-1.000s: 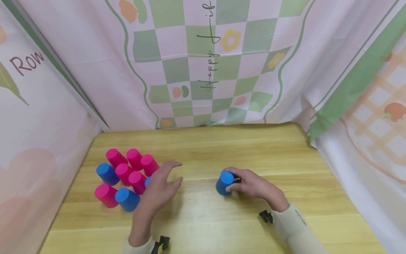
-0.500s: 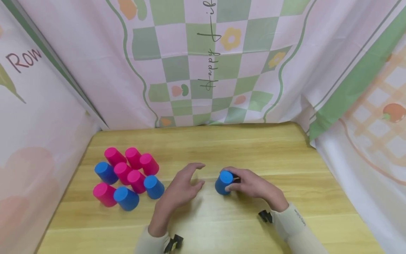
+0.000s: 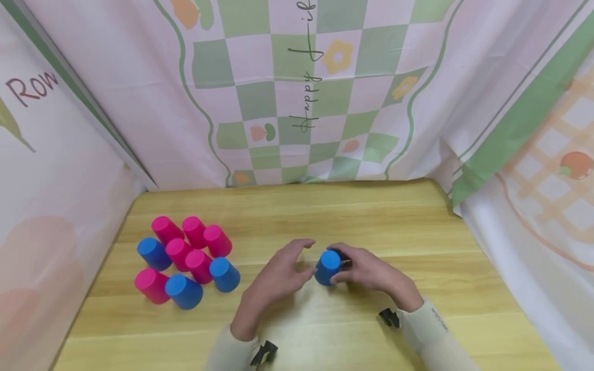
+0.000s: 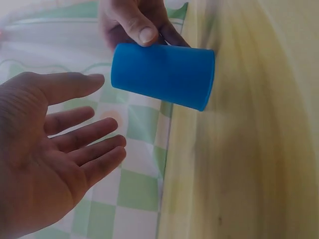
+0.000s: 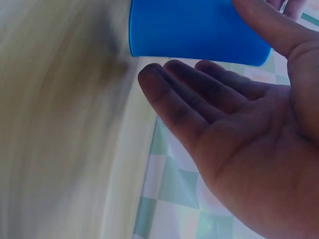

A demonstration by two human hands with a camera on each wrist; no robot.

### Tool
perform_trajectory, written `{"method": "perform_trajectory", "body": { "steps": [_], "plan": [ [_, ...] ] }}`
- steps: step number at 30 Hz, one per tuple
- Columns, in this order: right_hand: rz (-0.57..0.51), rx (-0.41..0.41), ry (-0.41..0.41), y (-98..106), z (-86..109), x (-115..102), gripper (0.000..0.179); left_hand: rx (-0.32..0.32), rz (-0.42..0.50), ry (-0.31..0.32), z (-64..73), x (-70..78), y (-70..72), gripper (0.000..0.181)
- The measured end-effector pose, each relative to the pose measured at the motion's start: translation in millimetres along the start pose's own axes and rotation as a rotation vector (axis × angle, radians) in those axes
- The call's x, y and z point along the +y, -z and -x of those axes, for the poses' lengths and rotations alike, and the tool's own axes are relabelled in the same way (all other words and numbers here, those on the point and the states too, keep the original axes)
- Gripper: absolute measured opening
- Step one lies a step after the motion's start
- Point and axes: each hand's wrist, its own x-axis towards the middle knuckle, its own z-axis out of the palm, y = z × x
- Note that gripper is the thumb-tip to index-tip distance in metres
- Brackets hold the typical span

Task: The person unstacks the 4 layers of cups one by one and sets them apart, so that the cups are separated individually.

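An upside-down blue cup [image 3: 327, 268] is at the middle of the table, its wide rim facing down. My right hand [image 3: 371, 267] holds it from the right, thumb on the near side and fingers around the far side. In the right wrist view the lower fingers of that hand [image 5: 239, 124] extend beside the blue cup [image 5: 199, 30]. My left hand [image 3: 280, 273] is just left of the cup, fingers spread and thumb apart. The left wrist view shows a gap between the left hand [image 4: 65, 149] and the blue cup [image 4: 162, 74].
At the left of the wooden table [image 3: 278, 216] several upside-down cups stand close together, among them a pink cup [image 3: 152, 285], a blue cup [image 3: 184, 291] and another blue cup [image 3: 225, 274]. Printed curtains [image 3: 306, 93] enclose the back and both sides.
My left hand has moved right, away from the group of cups and up to the held blue cup. The right hand and its cup have stayed almost in place.
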Motion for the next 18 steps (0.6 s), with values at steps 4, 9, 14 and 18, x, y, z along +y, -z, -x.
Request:
{"method": "perform_trajectory", "body": {
  "steps": [4,9,14,18],
  "plan": [
    [0.066,0.026,-0.030,5,3.5,0,0.065,-0.035,-0.035,-0.005,-7.2,4.8,-2.3,0.062],
    [0.244,0.065,-0.077,12,10.5,-1,0.053,-0.063,-0.067,-0.031,-15.2,9.6,-10.7,0.068],
    [0.353,0.114,-0.128,15,13.2,0,0.042,-0.102,-0.073,-0.040,-21.3,9.9,-21.7,0.067],
    [0.371,0.130,-0.137,16,14.8,3,0.042,-0.114,-0.089,-0.046,-23.5,10.0,-28.1,0.064]
  ]
}}
